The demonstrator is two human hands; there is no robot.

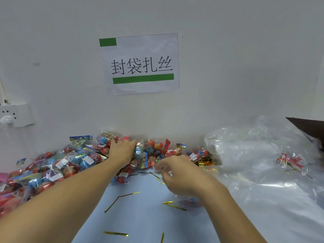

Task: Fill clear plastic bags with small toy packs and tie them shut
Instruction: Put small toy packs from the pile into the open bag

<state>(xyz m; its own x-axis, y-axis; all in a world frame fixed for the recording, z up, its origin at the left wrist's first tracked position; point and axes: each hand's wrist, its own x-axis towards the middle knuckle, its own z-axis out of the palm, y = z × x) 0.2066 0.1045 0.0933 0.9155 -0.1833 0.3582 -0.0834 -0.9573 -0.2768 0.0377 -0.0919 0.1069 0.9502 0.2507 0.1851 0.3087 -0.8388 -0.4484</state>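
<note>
A long heap of small toy packs (57, 165), red and blue toys in clear wrappers, runs along the wall from the left edge to the centre. My left hand (122, 149) reaches into the heap at the back, fingers curled over a pack. My right hand (177, 174) hovers over the pale blue table (140, 218) and pinches the mouth of a clear plastic bag (189, 201); red toys show faintly through the bag under my wrist. Gold twist ties (112, 204) lie scattered on the table.
A big pile of clear plastic bags (259, 155) fills the right side, with a red bow (291, 161) on it. A bundle of gold ties (206, 162) lies near the wall. A paper sign (142, 64) and a wall socket (15, 114) are on the wall.
</note>
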